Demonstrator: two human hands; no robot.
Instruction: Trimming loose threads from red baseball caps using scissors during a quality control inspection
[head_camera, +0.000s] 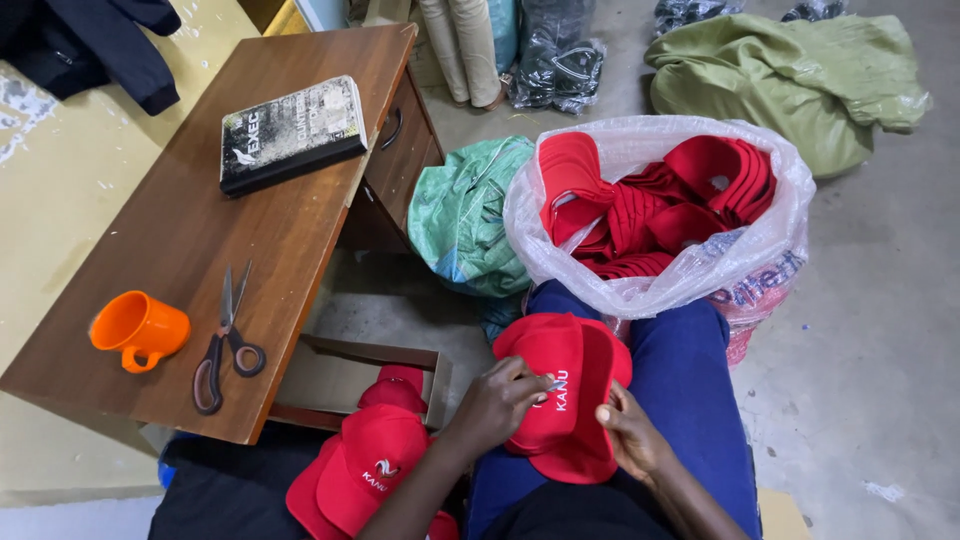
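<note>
A: Location of the red cap?
B: On the lap, beside the bag of caps.
A: Grip state?
B: Left hand pinches its front; right hand clamps its edge.

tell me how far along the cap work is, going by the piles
Looks done: a few red caps stacked by the person's left knee. In hand: one red cap on the lap, with the left hand pinching something small at its front and the right hand steadying its edge. Left: a clear plastic bag still full of red caps, so most of the job probably remains.
</note>
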